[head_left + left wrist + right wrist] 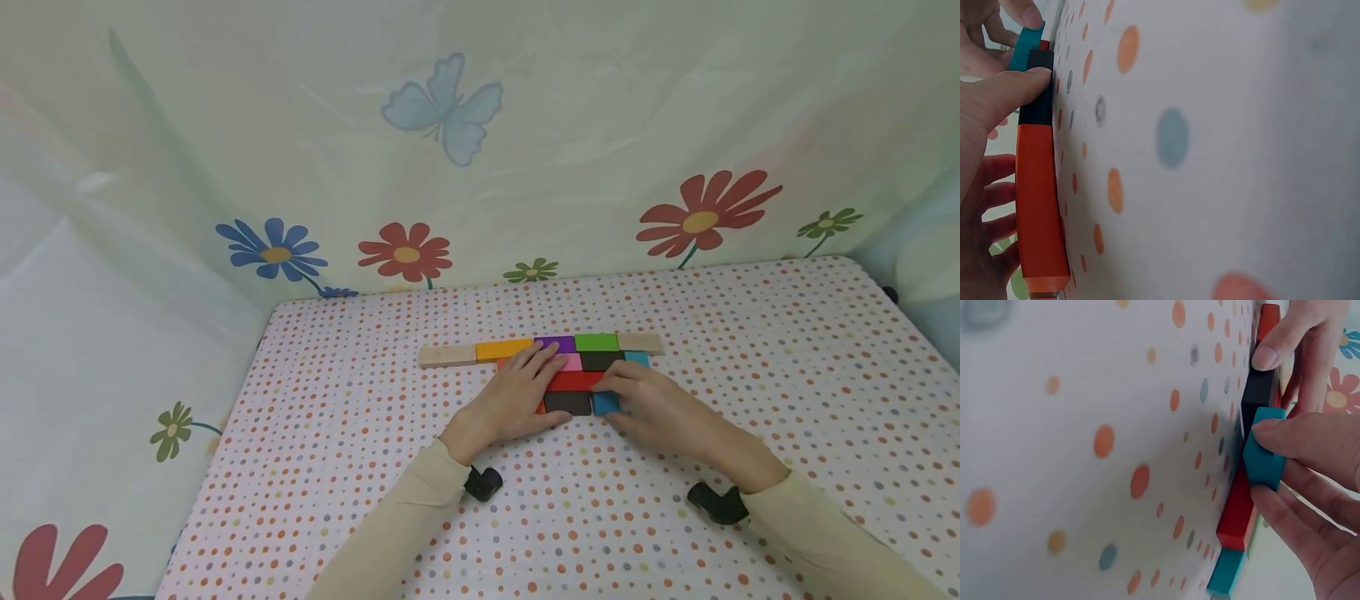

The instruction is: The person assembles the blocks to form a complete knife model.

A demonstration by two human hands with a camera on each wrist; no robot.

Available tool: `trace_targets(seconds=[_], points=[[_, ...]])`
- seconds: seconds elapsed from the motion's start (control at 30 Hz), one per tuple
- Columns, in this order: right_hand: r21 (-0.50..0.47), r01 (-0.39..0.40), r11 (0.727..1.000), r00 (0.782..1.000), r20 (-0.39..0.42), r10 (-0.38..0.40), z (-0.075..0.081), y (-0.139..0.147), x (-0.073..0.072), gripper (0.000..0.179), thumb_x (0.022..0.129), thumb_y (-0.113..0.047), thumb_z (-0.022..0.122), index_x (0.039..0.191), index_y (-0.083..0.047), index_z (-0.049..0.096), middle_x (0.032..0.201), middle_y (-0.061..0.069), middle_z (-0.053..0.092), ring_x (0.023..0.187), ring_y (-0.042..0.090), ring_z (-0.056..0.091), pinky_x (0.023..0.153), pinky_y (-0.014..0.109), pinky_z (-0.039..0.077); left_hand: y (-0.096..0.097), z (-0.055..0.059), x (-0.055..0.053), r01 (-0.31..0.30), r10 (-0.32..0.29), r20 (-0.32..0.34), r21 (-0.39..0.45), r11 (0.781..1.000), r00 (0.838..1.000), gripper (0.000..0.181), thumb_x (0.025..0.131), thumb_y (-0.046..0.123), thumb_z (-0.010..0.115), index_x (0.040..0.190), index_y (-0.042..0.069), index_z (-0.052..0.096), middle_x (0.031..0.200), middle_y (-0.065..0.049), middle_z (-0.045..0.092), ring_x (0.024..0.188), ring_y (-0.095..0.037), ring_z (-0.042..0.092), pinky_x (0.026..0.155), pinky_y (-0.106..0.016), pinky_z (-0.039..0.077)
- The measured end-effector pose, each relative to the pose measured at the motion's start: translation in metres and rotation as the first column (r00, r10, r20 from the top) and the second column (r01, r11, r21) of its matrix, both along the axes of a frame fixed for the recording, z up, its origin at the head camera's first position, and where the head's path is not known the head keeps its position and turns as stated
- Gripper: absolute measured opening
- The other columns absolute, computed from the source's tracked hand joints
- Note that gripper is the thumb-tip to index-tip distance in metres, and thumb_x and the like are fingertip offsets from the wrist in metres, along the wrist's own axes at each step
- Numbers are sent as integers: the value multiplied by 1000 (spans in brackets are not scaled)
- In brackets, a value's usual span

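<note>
Coloured blocks lie side by side in rows on the table. My right hand (656, 408) pinches a blue block (1266, 459) between thumb and fingers, at the right end of the front row. In the right wrist view this block sits tilted against a black block (567, 404). My left hand (510, 400) lies over the left part of the rows, fingers extended, its thumb pressing the black block's near side. Left of that is an orange block (1038, 200), mostly hidden by the hand from above. Behind the front row runs a red block (573, 382).
Farther back are a pink block (572, 362), a second black block (600, 360) and another blue block (637, 358). The back row has yellow (502, 350), purple (558, 343) and green (596, 342) blocks between plain wooden blocks (447, 356). A flowered cloth (570, 192) hangs behind the table.
</note>
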State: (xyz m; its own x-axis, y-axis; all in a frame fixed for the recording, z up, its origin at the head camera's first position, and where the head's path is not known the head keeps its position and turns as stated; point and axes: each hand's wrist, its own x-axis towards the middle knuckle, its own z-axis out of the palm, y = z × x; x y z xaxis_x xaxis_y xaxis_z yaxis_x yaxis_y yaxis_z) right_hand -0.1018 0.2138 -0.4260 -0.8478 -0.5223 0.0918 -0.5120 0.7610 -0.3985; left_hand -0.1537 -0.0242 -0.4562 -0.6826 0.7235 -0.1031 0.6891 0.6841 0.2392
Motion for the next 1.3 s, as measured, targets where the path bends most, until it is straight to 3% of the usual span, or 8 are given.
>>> trace_targets(seconds=[0.23,0.57,0.87,1.13,1.23,1.3], points=[[22,6,1000,1000,6,-6,-5,-6,-2,34,81,-1,88,113,1,77,106,5,60,100,23,59,84,44,58,-2,1,0,3,-3,4,5,1000,1000,81,104,55,57,165,10,30,173,-8,23,160,-28,17,127,-38,18],[100,-66,993,987,-138,80,-10,-10,0,35,79,1,90,111,6,76,108,9,60,99,24,61,83,40,59,-3,0,-1,-6,6,13,-10,1000,1000,81,104,54,58,165,10,30,173,-8,21,160,-28,16,127,-39,19],[127,-64,990,982,-170,85,-15,-10,3,36,78,1,90,111,7,76,108,10,60,97,23,64,82,38,60,-1,-1,0,-6,6,13,-10,1000,1000,81,104,54,59,165,10,30,173,-8,22,160,-28,17,127,-40,19],[45,-61,997,973,-218,70,-15,-9,-2,31,84,-4,87,111,4,75,108,8,60,95,20,61,78,37,59,4,5,-2,-20,20,-1,-67,998,1000,82,103,58,57,166,12,30,174,-7,21,160,-27,16,127,-39,20],[-15,-42,999,972,-232,37,-10,-6,-2,36,85,-6,87,117,3,72,114,12,61,99,25,64,80,40,60,-2,12,-1,-27,28,22,-25,999,999,80,104,58,56,166,13,30,175,-8,17,161,-29,13,127,-41,20],[-50,-8,999,978,-208,-2,-5,-3,-2,43,85,-7,87,123,2,69,121,16,60,106,31,65,82,45,61,-11,17,-1,-21,20,15,54,998,1000,77,105,53,57,164,11,32,174,-10,19,160,-31,16,127,-43,20]])
